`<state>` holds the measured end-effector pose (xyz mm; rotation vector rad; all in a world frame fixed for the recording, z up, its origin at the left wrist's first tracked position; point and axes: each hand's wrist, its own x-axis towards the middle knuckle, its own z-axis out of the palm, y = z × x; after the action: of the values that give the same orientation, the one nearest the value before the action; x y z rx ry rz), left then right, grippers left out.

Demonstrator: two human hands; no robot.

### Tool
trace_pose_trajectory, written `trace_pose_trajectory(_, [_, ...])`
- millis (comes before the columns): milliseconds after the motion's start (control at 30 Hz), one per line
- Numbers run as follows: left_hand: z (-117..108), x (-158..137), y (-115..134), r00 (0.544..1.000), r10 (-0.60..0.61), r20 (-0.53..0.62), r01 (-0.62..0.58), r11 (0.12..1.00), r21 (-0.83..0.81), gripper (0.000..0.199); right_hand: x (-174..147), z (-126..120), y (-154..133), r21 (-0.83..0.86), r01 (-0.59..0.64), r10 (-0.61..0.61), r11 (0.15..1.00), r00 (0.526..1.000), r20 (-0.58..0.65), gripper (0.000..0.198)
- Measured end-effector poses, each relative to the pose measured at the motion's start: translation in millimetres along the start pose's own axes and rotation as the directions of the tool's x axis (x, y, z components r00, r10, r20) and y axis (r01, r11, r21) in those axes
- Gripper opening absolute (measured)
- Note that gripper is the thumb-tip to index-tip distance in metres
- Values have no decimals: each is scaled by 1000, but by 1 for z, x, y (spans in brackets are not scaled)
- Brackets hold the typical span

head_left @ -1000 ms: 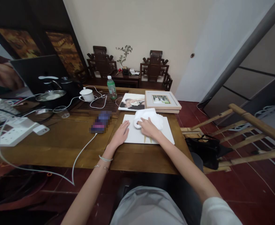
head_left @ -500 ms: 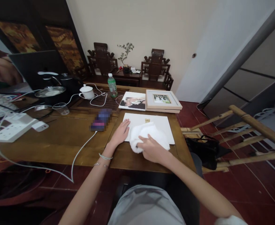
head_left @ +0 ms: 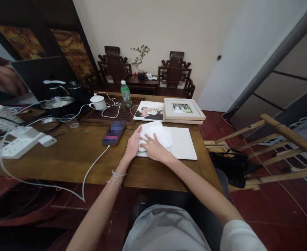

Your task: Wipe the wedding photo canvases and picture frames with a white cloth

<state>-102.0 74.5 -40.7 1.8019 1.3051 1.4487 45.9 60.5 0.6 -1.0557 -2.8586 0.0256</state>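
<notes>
A white towel lies bunched over the left part of a flat white board on the table. My right hand grips the towel from above, its fingers apart and pressed into the cloth. Beside the board's left edge is my left hand, open, with fingers stretched out along the towel's side. Whether it touches the towel or only the board's edge I cannot tell. The towel hides the board's left and upper middle parts.
Behind the board lie a photo print and stacked picture frames. Leftward are a phone on a cable, a green bottle, a lidded white cup, a plastic cup and a power strip.
My right hand has moved left and slightly away from me with the towel, uncovering the board's right side. My left hand has turned more upright at the board's left edge.
</notes>
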Motion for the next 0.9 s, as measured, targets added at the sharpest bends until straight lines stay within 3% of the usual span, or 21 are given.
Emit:
trace_pose_trajectory(100, [-2, 0, 5, 999, -17, -32, 15, 998, -60, 54, -27, -10, -14, 61, 163, -165, 985, 986, 18, 38])
trace_pose_trajectory(167, [0, -1, 6, 1000, 8, 2, -8, 1000, -1, 53, -46, -24, -18, 100, 185, -193, 978, 978, 75, 37])
trace_pose_trajectory(233, [3, -2, 4, 995, 51, 90, -60, 994, 96, 50, -60, -39, -15, 123, 144, -163, 982, 974, 160, 35])
trace_pose_trajectory(333, [7, -3, -4, 971, 64, 229, -117, 968, 224, 49, -66, -54, 2, 109, -6, -19, 994, 974, 225, 35])
trace_pose_trajectory(467, [10, -3, -16, 956, 43, 289, -147, 926, 348, 48, -43, -51, 34, 32, -248, 240, 968, 959, 149, 38])
trace_pose_trajectory(567, [10, -2, -19, 955, 45, 293, -159, 913, 376, 45, -10, -38, 47, 3, -328, 327, 945, 942, 73, 39])
trace_pose_trajectory(767, [7, -2, -17, 955, 48, 293, -162, 911, 379, 44, 49, -25, 44, 63, -281, 278, 958, 959, 53, 36])
trace_pose_trajectory(900, [7, -2, -18, 956, 64, 285, -170, 914, 367, 42, 54, -28, 52, 105, -241, 236, 965, 970, 52, 35])
